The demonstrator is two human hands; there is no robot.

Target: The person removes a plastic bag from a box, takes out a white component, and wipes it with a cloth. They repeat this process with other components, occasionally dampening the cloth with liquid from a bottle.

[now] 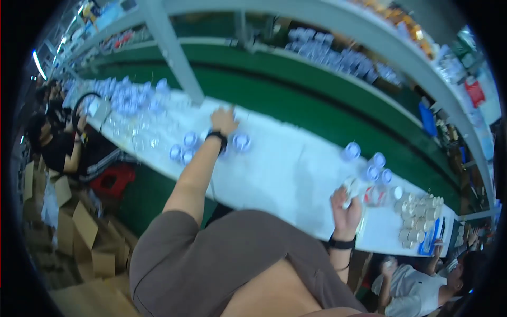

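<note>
My left hand (224, 121) reaches across the white tabletop toward its far edge, fingers spread and nothing visible in them. Close to that wrist is a round lilac-capped container (241, 142); several similar lilac-capped containers (190, 139) sit left of the forearm. My right hand (346, 210) is raised over the near side of the table, fingers closed on a small whitish piece (350, 186) whose kind is blurred. Just right of it lies a clear jar with red marking (375, 196) and a white end (396, 193). More lilac-capped containers (373, 173) stand beyond.
Clear and lilac containers (127, 96) crowd the table's left end. Stacked pale round tins (417, 219) stand at the right beside a blue tray (429, 238). A green conveyor belt (296, 100) runs behind a slanted metal post (171, 50). Co-workers sit at both ends; cardboard boxes (87, 232) lie lower left.
</note>
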